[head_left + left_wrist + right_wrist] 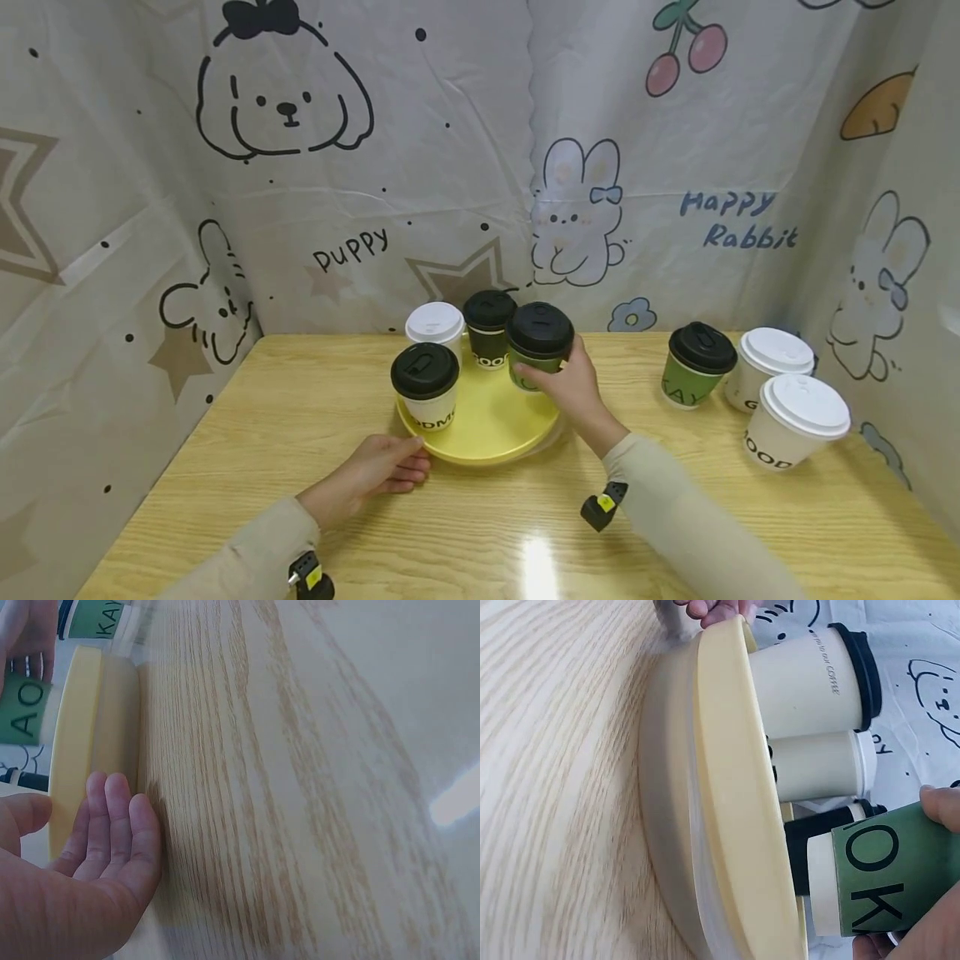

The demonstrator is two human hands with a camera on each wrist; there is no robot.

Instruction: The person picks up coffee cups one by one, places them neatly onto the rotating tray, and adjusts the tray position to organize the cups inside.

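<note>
My right hand (573, 387) grips a green paper cup (540, 329) with a black lid over the right side of a round yellow tray (480, 437). In the right wrist view, the cup's pale bottom (823, 881) shows close over the tray's rim. My left hand (386, 467) holds the tray's front left edge, thumb on the rim and fingers along the outer side. On the tray stand a white cup with a black lid (425, 383), a white-lidded cup (435, 323) and a black cup (489, 321) at the back.
To the right on the wooden table (465, 533) stand a green cup with a black lid (693, 367) and two white-lidded cups, one further back (772, 354) and one in front (798, 417). A printed curtain (465, 167) hangs behind and along both sides.
</note>
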